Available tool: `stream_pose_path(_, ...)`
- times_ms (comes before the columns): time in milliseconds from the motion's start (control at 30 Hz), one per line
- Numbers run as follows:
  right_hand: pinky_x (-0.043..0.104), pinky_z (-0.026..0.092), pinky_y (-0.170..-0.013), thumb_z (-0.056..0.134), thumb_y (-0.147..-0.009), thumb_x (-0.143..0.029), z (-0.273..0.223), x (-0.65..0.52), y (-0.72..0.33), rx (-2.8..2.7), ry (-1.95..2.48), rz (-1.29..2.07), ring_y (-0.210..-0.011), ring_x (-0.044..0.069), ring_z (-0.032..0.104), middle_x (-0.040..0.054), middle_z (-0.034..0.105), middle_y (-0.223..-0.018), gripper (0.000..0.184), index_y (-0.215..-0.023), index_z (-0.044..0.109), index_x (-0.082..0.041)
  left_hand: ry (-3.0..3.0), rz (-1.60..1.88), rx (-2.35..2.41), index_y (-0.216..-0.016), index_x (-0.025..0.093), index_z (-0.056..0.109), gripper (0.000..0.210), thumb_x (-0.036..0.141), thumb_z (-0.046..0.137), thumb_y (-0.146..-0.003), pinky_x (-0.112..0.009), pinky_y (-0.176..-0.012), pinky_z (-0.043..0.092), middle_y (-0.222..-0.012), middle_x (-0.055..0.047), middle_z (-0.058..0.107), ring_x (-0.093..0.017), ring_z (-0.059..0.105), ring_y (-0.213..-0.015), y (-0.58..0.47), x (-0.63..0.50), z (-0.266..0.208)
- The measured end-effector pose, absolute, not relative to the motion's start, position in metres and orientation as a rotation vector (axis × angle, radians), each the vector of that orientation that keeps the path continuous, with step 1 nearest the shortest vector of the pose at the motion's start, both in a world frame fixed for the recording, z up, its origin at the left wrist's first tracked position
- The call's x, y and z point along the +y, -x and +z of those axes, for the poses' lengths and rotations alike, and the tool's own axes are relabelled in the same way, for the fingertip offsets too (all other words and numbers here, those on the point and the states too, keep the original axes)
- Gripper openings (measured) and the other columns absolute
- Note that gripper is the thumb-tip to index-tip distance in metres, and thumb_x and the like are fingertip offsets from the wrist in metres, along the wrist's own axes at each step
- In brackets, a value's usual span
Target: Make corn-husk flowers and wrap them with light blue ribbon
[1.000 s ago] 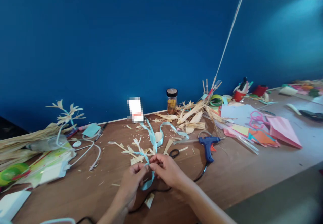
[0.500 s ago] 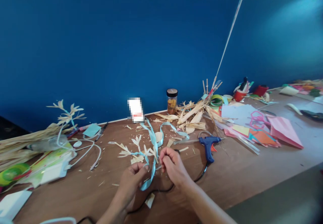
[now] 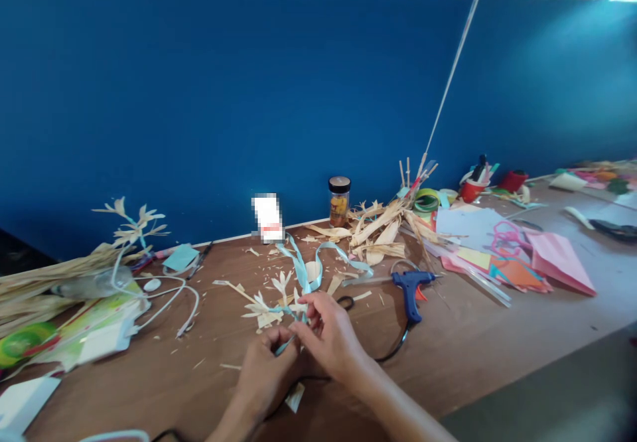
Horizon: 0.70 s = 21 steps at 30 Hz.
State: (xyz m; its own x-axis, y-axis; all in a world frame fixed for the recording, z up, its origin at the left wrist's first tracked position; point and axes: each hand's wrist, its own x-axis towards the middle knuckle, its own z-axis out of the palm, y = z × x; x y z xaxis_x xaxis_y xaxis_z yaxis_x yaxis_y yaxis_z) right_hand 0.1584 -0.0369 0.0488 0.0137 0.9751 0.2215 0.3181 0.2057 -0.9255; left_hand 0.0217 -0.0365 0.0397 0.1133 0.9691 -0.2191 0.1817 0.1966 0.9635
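Note:
A spray of pale dried-husk flowers [image 3: 263,304], its stem wrapped in light blue ribbon, is pinched low on the stem by my left hand [image 3: 269,366]. My right hand [image 3: 326,330] is closed beside it, thumb and fingers against the light blue ribbon [image 3: 300,271] at the stem. The ribbon's loose length runs back across the brown table and loops by a small roll. My fingers partly hide the stem and the ribbon's turns. To the right of my hands lies a blue glue gun [image 3: 411,291] with an orange trigger and black cable.
Against the blue partition stand a lidded jar [image 3: 339,201] and a blurred white object [image 3: 269,216]. Dried husks [image 3: 381,233], coloured paper [image 3: 560,261] and pink scissors [image 3: 508,237] lie right. At left are another husk flower spray [image 3: 139,224] and white cables [image 3: 179,289].
My right hand has moved left to meet my left hand at the stem. The left hand and flower spray have shifted slightly right, and the front ribbon loop is now mostly hidden.

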Motion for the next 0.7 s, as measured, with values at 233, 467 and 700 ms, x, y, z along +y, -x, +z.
stream_pose_path(233,0.021,0.039,-0.056,0.055,-0.073,-0.02,0.047,-0.03,-0.157,-1.464,1.275,1.031,-0.059,0.011,0.049,-0.0017,0.054,-0.064,0.004,-0.076,0.057,-0.018,-0.978,0.881,1.225,-0.054,0.015,0.052,0.029,0.039,0.068,-0.057,-0.017,-0.038,0.025,-0.042,0.006,0.043,-0.005,0.033,-0.038,-0.03,-0.038,0.028)
stream_pose_path(467,0.019,0.038,-0.049,0.056,-0.074,-0.031,0.045,-0.024,-0.168,-1.199,1.135,1.363,-0.05,0.008,0.042,-0.0057,0.045,-0.056,0.015,-0.069,0.051,-0.017,-0.682,0.859,1.145,-0.058,0.015,0.046,0.033,0.04,0.067,-0.061,-0.013,-0.033,0.01,-0.043,0.01,0.034,0.0,0.016,-0.034,-0.03,-0.037,0.038)
stream_pose_path(700,0.018,0.038,-0.048,0.057,-0.072,-0.031,0.041,-0.024,-0.17,-1.174,1.147,1.39,-0.05,0.008,0.043,-0.0056,0.047,-0.056,0.016,-0.07,0.052,-0.017,-0.763,0.847,1.057,-0.064,0.014,0.054,0.028,0.038,0.067,-0.063,-0.014,-0.033,0.009,-0.039,0.012,0.028,0.0,0.014,-0.033,-0.029,-0.033,0.026)
